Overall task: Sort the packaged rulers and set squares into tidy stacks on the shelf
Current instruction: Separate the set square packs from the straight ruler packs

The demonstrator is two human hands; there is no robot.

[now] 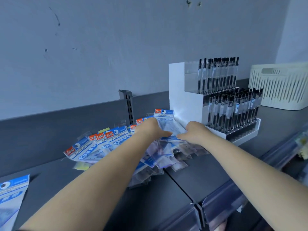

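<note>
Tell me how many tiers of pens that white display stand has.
2. The upper tier stands at the back against the white panel; the lower tier sits in front of it, right of the hands. Nothing suggests a hidden third tier.

I see a dark gray shelf (191, 165). A messy pile of ruler packs (116, 147) lies spread on it. One more pack (11, 195) lies alone at the left. A white pen stand (215, 104) and a cream basket (281, 85) sit at the right.
</note>
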